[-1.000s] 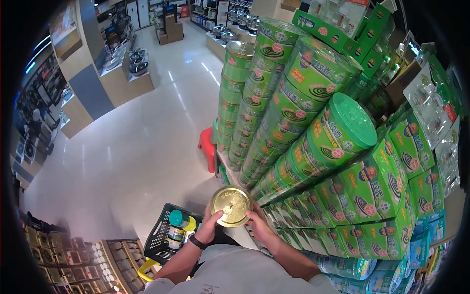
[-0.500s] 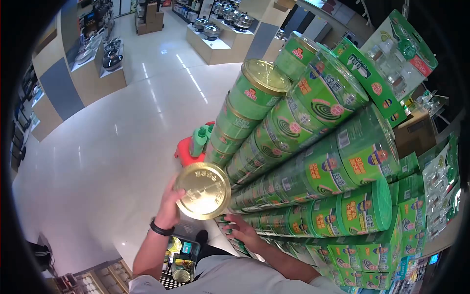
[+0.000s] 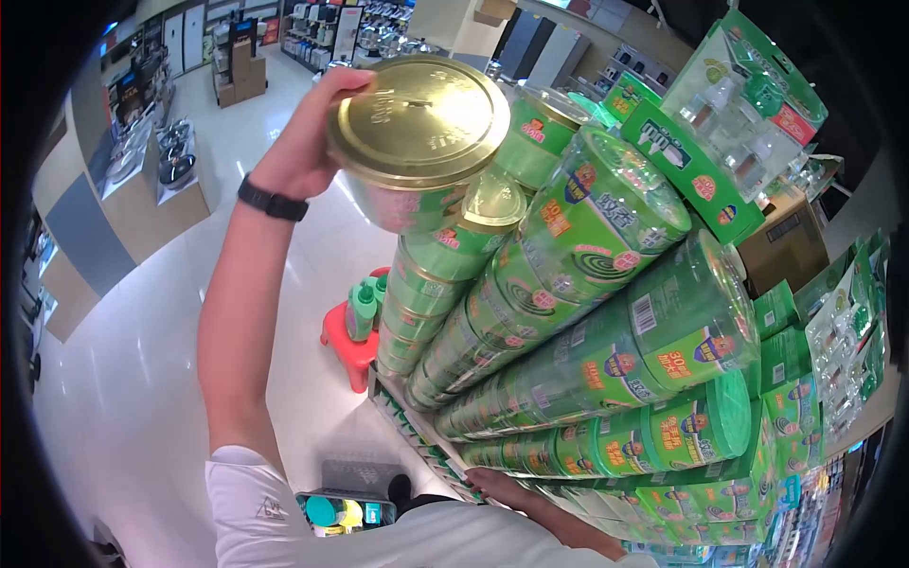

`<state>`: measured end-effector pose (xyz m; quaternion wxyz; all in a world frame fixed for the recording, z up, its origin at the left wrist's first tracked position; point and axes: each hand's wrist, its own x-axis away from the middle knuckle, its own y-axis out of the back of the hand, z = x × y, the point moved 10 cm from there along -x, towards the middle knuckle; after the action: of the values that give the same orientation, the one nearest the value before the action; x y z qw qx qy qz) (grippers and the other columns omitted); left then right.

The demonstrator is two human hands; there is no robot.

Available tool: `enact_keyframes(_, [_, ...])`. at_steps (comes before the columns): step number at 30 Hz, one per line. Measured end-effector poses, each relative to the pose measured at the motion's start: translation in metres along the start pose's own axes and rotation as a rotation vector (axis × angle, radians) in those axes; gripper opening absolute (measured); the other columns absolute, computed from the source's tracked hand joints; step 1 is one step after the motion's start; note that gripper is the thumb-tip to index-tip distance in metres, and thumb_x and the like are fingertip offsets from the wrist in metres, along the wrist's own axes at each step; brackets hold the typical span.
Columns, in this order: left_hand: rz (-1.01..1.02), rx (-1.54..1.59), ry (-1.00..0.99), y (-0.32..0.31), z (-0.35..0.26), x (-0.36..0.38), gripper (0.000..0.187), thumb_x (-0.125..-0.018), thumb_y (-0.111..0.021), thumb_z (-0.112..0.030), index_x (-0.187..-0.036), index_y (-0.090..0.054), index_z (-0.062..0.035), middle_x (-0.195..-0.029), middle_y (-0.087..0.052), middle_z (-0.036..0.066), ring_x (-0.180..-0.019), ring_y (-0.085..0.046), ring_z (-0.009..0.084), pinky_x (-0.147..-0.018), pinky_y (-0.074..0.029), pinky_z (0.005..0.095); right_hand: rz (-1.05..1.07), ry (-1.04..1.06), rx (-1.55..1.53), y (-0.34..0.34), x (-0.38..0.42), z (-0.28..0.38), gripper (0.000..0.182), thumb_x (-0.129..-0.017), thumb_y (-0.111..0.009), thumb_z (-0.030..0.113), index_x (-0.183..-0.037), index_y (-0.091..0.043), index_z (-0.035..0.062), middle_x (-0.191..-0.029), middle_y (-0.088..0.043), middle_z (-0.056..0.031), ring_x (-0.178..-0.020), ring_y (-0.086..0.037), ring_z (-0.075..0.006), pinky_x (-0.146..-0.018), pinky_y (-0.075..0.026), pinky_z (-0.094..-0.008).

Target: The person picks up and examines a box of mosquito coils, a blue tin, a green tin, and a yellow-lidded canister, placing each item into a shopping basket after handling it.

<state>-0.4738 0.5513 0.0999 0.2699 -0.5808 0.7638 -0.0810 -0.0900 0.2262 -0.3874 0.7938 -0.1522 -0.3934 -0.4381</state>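
A round tub of mosquito coils with a gold lid [image 3: 421, 123] is in my left hand [image 3: 308, 137], gripped at its left side. It is raised, slightly tilted, over the front stack of matching tubs [image 3: 445, 248]. The gold top of that stack [image 3: 495, 204] is partly hidden by the held tub. Low down by the display's base, my right hand [image 3: 497, 486] has its fingers stretched toward the bottom of the stacks and holds nothing visible.
Tall stacks of green coil tubs [image 3: 615, 213] lean across the right of the view. A red stool [image 3: 352, 343] bears green bottles [image 3: 361, 312]. A basket with goods [image 3: 346, 511] sits by my feet. Boxed packs [image 3: 701, 161] top the display. Cookware shelves [image 3: 175, 180] stand across the aisle.
My left hand has lifted the gold-lidded tub up and away from me, from beside the lower stacks to above the front stack. My right hand has shifted slightly down and right.
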Motion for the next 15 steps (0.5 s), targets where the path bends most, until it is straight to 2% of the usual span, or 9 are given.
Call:
enact_keyframes(1, [-0.033, -0.098, 0.017, -0.012, -0.001, -0.015, 0.036, -0.091, -0.061, -0.042, -0.106, -0.067, -0.0102, -0.100, -0.071, 0.000, -0.091, -0.067, 0.0130, -0.079, -0.052, 0.0278, -0.008, 0.014, 0.003, 0.004, 0.001, 0.004, 0.060, -0.100, -0.049, 0.054, -0.133, -0.055, 0.0041, -0.121, -0.062, -0.0075, -0.106, -0.060, -0.0176, -0.090, -0.049, -0.0339])
enact_keyframes(4, [0.024, -0.111, 0.129, -0.034, 0.016, -0.054, 0.041, -0.088, -0.062, -0.047, -0.108, -0.067, -0.0114, -0.104, -0.070, 0.001, -0.096, -0.066, 0.0138, -0.083, -0.052, 0.0304, -0.018, 0.029, -0.049, 0.011, -0.001, -0.007, 0.057, -0.101, -0.048, 0.052, -0.133, -0.056, 0.0056, -0.120, -0.063, -0.0056, -0.104, -0.059, -0.0168, -0.090, -0.048, -0.0335])
enact_keyframes(8, [0.056, -0.152, 0.188, -0.053, 0.030, -0.077, 0.044, -0.088, -0.061, -0.047, -0.115, -0.065, -0.0118, -0.115, -0.068, 0.004, -0.103, -0.064, 0.0172, -0.091, -0.051, 0.0326, -0.024, 0.023, -0.097, 0.013, 0.002, -0.016, 0.055, -0.102, -0.047, 0.051, -0.132, -0.057, 0.0061, -0.119, -0.063, -0.0053, -0.104, -0.059, -0.0168, -0.089, -0.048, -0.0324])
enact_keyframes(11, [0.103, -0.197, 0.260, -0.060, 0.039, -0.083, 0.047, -0.088, -0.059, -0.048, -0.118, -0.064, -0.0118, -0.116, -0.068, 0.004, -0.104, -0.064, 0.0184, -0.093, -0.050, 0.0345, -0.015, 0.014, -0.103, 0.012, 0.007, -0.016, 0.054, -0.101, -0.048, 0.051, -0.131, -0.058, 0.0063, -0.119, -0.063, -0.0060, -0.104, -0.059, -0.0175, -0.089, -0.048, -0.0329])
enact_keyframes(15, [0.131, -0.245, 0.247, -0.060, 0.046, -0.098, 0.052, -0.090, -0.056, -0.055, -0.118, -0.064, -0.0119, -0.117, -0.068, 0.005, -0.109, -0.062, 0.0197, -0.098, -0.046, 0.0388, -0.018, 0.033, -0.116, 0.016, 0.005, -0.016, 0.055, -0.101, -0.048, 0.052, -0.129, -0.058, 0.0062, -0.120, -0.064, -0.0067, -0.105, -0.060, -0.0185, -0.090, -0.048, -0.0337])
